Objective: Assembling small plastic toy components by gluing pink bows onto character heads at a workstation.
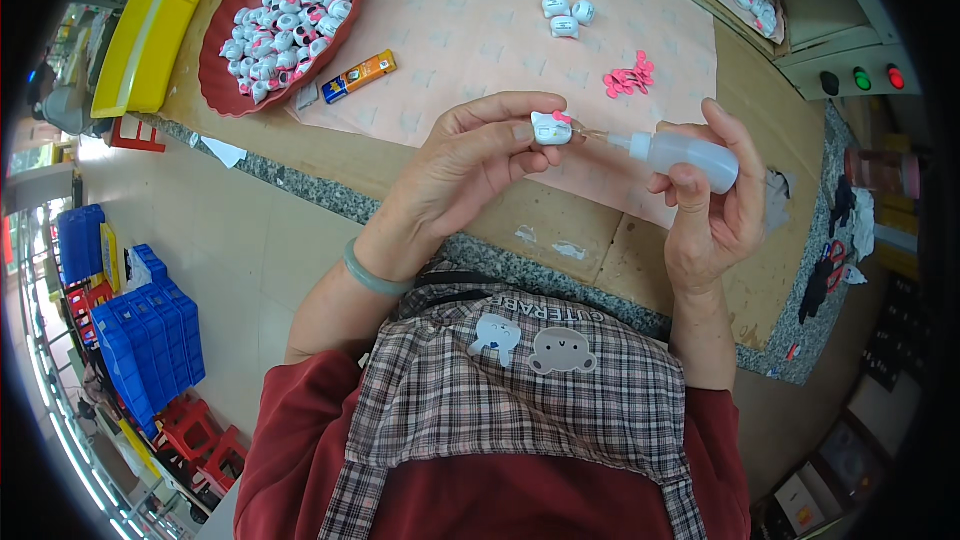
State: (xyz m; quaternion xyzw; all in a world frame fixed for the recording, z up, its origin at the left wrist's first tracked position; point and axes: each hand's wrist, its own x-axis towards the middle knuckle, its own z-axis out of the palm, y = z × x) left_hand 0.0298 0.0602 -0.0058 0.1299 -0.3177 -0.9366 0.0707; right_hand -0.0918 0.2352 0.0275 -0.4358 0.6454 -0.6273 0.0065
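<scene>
Between the thumb and fingers of my left hand (480, 145) is a small white cat-shaped head (551, 128) with a pink bow. My right hand (715, 200) grips a translucent squeeze bottle (690, 161), tilted so its thin nozzle points left at the head. Whether the tip touches the head I cannot tell. Beyond my hands, a little pile of pink bow pieces (630, 77) lies on the pale pink sheet (450, 30). Farther back stand three plain white heads (566, 15) without bows.
A red scalloped tray (215, 75) full of white and pink heads sits at the far left, beside an orange and blue box (358, 77). A yellow bin (140, 40) stands left of it. Scissors (833, 258) lie at the right edge. Blue crates (150, 340) are on the floor.
</scene>
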